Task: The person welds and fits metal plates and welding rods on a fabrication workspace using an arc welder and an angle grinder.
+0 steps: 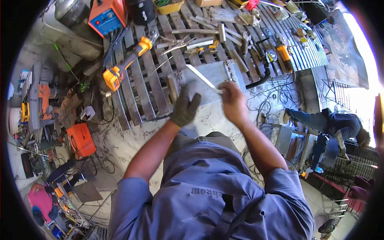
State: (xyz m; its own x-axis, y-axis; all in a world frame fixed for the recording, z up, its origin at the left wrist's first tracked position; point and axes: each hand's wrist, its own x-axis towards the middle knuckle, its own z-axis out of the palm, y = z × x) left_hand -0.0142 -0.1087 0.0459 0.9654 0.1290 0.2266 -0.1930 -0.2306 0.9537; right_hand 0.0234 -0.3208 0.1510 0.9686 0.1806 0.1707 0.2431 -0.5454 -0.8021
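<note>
My bare right hand (234, 103) is closed on one end of a thin, pale metal strip (202, 78). The strip points up and to the left, over a flat grey metal plate (208, 96) at the near edge of the slatted metal bench (154, 94). My left hand (186, 107), in a dark work glove, hovers by the left part of the plate. Its thumb and fingers are spread, and nothing shows between them. Beyond the plate lie locking pliers (175, 45) and yellow-and-black pliers (202, 49).
A yellow cordless angle grinder (130, 64) lies on the bench's left, near an orange welding machine (107, 18). Another yellow power tool (285, 56) lies right. Cables (266, 106) trail over the floor. One person (344, 124) bends at the right; another (40, 202) is lower left.
</note>
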